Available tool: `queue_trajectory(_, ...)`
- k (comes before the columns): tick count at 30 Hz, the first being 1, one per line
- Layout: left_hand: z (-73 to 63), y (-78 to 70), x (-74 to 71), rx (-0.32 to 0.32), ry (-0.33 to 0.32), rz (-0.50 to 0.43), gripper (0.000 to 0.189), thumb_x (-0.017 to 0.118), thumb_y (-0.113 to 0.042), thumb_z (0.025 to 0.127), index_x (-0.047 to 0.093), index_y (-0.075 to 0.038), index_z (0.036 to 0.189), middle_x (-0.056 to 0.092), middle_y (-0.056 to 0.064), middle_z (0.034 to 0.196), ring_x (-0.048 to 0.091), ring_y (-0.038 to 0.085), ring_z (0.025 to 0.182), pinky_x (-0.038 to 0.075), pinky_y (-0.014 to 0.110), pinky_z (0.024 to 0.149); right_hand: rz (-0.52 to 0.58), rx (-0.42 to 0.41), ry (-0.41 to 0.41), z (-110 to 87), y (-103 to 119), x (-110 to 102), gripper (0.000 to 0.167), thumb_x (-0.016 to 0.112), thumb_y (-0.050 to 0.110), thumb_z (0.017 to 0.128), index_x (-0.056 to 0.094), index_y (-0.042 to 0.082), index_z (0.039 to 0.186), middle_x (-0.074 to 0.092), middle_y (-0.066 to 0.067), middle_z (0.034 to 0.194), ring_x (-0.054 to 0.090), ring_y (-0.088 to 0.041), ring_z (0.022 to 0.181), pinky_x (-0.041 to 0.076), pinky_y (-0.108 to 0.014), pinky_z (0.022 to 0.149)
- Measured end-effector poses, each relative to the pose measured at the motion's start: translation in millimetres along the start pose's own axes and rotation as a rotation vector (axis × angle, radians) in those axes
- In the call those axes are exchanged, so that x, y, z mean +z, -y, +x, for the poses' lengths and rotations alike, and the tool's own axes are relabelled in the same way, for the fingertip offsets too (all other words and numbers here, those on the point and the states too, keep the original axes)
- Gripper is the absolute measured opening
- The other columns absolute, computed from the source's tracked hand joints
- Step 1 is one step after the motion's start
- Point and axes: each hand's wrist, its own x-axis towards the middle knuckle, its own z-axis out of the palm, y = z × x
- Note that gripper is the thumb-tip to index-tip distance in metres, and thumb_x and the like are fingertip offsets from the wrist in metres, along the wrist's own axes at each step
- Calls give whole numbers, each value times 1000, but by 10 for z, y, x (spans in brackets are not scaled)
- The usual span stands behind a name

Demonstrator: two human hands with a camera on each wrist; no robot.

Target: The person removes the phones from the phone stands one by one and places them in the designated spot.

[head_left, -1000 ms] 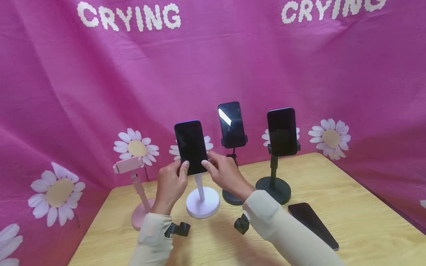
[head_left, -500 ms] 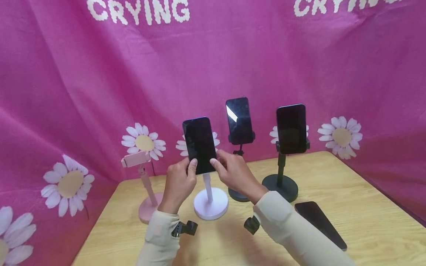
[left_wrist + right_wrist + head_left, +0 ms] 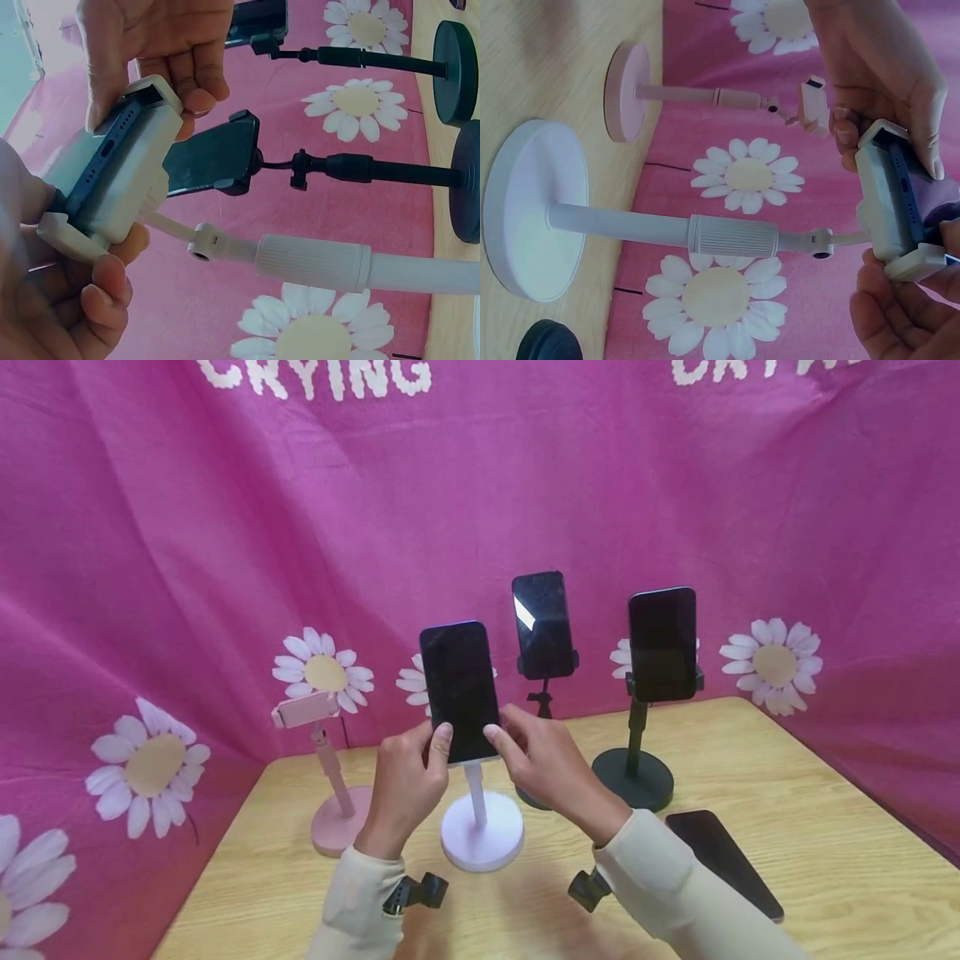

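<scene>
A dark-screened phone sits upright in the clamp of a white phone stand. My left hand holds the phone and clamp at the left side, thumb on the screen's lower edge and fingers curled behind. At the right side my right hand does the same, its thumb at the lower right corner of the screen. In the right wrist view, the clamp's end pieces bracket the phone's sides, and the bottom edge with its port faces the camera. The stand's pole rises from a round base.
On the left stands a pink phone stand with its clamp unoccupied. Behind the right hand is a black stand holding a phone; another black stand holds a phone further right. One more phone lies on the wooden table. A pink cloth hangs behind.
The head view has shifted somewhat. Relative to the other stands, the white stand and its phone have come slightly nearer to me. Both hands keep their hold.
</scene>
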Motion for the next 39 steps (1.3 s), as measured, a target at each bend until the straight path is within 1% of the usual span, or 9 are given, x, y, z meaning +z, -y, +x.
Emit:
queue_trajectory(5,-62,10,51,-108,25,-166,48,49,-24,101,42,-11,55,33,-5,49,31,8,44,23,22,41,89,69,2,-71,-13,6,19,54,25,99,68,13,93,56,3,68,53,-15,63,49,-27,56)
queue_trajectory(7,-78,-1,87,-129,35,-165,45,49,-22,101,43,-11,58,33,-5,50,31,8,46,24,22,43,106,97,-2,-109,-34,21,18,55,25,99,68,13,97,58,2,70,54,-16,64,50,-27,56)
queue_trajectory(8,-78,-10,100,-121,34,-147,43,49,-22,101,44,-12,60,33,-5,51,32,9,47,25,22,43,104,99,-11,-120,-44,30,17,56,24,99,68,12,99,58,3,71,54,-15,64,50,-27,56)
queue_trajectory(15,-81,-3,128,-80,11,-93,38,52,-21,100,45,-12,64,35,-4,52,36,10,46,30,22,43,115,117,-42,-139,-47,81,15,57,24,98,63,14,89,48,0,63,49,-16,58,45,-28,48)
queue_trajectory(20,-48,38,117,-21,-32,-91,34,53,-19,100,47,-9,67,35,-4,54,35,9,47,31,23,44,107,62,-82,-100,-33,107,17,58,23,98,59,13,84,47,1,63,48,-16,58,45,-27,48)
queue_trajectory(25,-27,59,80,-6,-28,-79,25,54,-20,100,53,-9,77,39,-5,56,39,10,48,36,23,43,109,35,-93,-77,-31,141,17,58,24,98,59,11,86,46,1,62,48,-13,55,45,-26,48)
queue_trajectory(29,5,60,65,24,-47,-51,29,54,-20,99,49,-10,73,37,-4,55,38,11,48,34,23,43,103,13,-110,-54,-29,140,18,58,25,98,57,11,86,43,1,61,46,-13,52,42,-26,45)
queue_trajectory(32,30,37,49,39,-63,-61,30,55,-23,99,49,-10,73,38,-4,55,38,11,48,35,24,44,91,-12,-134,-35,-18,124,17,58,24,98,57,12,86,43,2,62,47,-12,53,44,-25,47)
queue_trajectory(39,15,-53,-9,59,-39,-113,24,56,-22,99,53,-8,78,41,-4,59,42,10,51,40,22,46,73,-46,-162,-77,35,62,10,61,21,96,59,12,90,50,4,67,52,-13,60,51,-25,55)
